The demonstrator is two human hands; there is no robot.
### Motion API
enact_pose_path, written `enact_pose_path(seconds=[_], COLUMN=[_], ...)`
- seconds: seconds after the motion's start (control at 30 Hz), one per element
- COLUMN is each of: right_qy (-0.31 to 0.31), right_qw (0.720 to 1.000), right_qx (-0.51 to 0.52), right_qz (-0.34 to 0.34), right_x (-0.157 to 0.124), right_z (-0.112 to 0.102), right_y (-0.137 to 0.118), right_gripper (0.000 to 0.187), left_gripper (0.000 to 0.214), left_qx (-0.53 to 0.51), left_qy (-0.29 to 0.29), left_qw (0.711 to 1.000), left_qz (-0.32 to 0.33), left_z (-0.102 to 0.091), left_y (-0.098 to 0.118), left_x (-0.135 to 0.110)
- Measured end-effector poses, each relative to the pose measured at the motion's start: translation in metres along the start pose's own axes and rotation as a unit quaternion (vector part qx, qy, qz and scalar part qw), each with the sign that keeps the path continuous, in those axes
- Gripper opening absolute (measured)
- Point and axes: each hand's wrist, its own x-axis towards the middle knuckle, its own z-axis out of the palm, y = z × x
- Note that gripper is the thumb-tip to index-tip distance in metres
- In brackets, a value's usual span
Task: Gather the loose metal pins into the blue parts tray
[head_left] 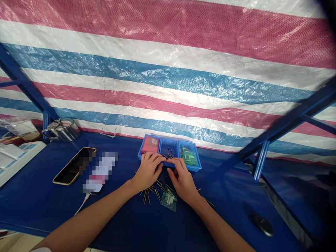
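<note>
A blue compartment box (pixel 198 162) stands at the back of the blue table, its front towards me. My left hand (pixel 149 170) is closed at the front of its middle compartment, with fingers over the rim and the thumb on the near side. Close beside it, my right hand (pixel 182 180) grips the same front wall in a similar way. Thin dark metal bits (pixel 169 152) lie in the middle compartment. Pink packets (pixel 150 144) fill the left compartment and green packets (pixel 188 156) the right. Below my hands are several loose bits (pixel 147 196) and a clear bag (pixel 168 199) of pale pieces.
On the left lie a dark phone (pixel 72 167), a second phone (pixel 97 189) with a white cable (pixel 82 204), and a lidded metal pot (pixel 63 130). A black mouse (pixel 261 225) sits at right. Blue metal posts (pixel 261 161) and a striped sheet (pixel 168 77) stand behind.
</note>
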Motion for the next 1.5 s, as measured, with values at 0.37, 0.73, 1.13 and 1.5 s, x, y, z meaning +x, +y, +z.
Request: enact_pose_path(seconds=[0.37, 0.73, 1.13, 1.5], right_qy=[0.003, -0.006, -0.011, -0.027], right_qw=[1.000, 1.000, 1.000, 1.000], right_qx=[-0.004, -0.001, -0.002, -0.005], right_qz=[-0.002, 0.004, 0.004, 0.007], right_x=[0.0000, -0.0008, -0.0005, -0.0001], right_z=[0.0002, 0.0009, 0.0001, 0.0002], right_y=[0.0004, 0.0020, 0.0030, 0.0028], right_gripper=[0.027, 0.027, 0.027, 0.030], left_gripper=[0.026, 0.024, 0.024, 0.024], left_qx=[-0.004, -0.009, -0.007, -0.002], left_qy=[-0.004, -0.001, -0.001, 0.001], left_qw=[1.000, 1.000, 1.000, 1.000], left_qz=[-0.004, 0.001, 0.000, 0.003], left_z=[0.0001, -0.0009, -0.0008, 0.0006], left_y=[0.0000, 0.0004, 0.0003, -0.0004], left_x=[-0.0001, 0.0004, 0.0003, 0.0002])
